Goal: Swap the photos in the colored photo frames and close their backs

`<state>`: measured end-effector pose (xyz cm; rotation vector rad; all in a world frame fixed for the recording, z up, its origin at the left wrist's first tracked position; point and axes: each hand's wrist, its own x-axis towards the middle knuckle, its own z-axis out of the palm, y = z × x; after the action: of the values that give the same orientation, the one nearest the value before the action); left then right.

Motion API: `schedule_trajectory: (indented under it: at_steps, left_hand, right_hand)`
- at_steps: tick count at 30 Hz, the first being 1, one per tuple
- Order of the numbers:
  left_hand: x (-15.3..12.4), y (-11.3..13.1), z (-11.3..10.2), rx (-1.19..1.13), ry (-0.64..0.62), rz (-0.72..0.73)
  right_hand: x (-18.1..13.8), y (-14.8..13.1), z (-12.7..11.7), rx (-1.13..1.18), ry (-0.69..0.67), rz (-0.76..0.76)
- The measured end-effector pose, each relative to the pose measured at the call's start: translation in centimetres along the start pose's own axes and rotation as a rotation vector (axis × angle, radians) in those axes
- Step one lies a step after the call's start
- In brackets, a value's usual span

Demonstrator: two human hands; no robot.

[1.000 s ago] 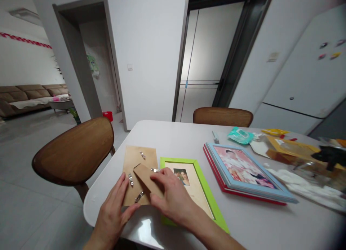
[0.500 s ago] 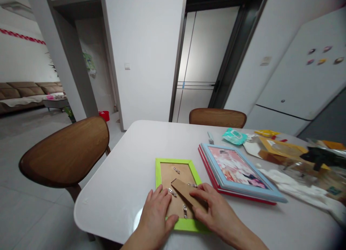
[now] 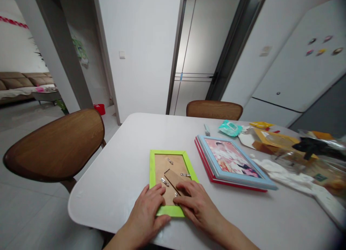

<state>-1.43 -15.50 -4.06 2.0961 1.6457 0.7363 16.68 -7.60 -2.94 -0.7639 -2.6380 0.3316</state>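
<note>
A green picture frame [image 3: 152, 170] lies face down on the table, its brown backing board [image 3: 160, 163] up. Several small metal clips, such as the one at the top [image 3: 170, 161], sit on the board. A narrow brown stand leg [image 3: 172, 178] slants across the board's middle. My left hand [image 3: 147, 212] rests over the frame's lower left corner, fingers stretched on the backing and thumb by the bottom bar. Bent round the stand leg's lower part are the fingers of my right hand [image 3: 201, 206], beside the lowest clip; its fingertips partly hide the leg.
To the right lies a stack of frames, a light blue picture frame [image 3: 235, 159] on top and a red one [image 3: 205, 163] beneath. Behind are a wipes packet [image 3: 230, 128] and a small tool [image 3: 207, 130]. Packaging [image 3: 273, 140] and white cloth-like material [image 3: 286, 176] crowd the right side.
The stand leg has come down closer to the backing. My right hand has slid lower along it, uncovering the right clip. The whole view has shifted slightly.
</note>
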Motion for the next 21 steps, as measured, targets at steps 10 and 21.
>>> schedule_trajectory:
  at_steps: [10,21]
  left_hand:
    - [-0.3,-0.3,-0.5,0.024,-0.021,-0.006]
    - [-0.4,-0.9,-1.3,-0.009,-0.058,-0.009]
  right_hand:
    - [0.3,-0.3,-0.3,0.006,-0.100,-0.031]
    - [1.2,-0.2,0.6,0.095,-0.099,-0.051]
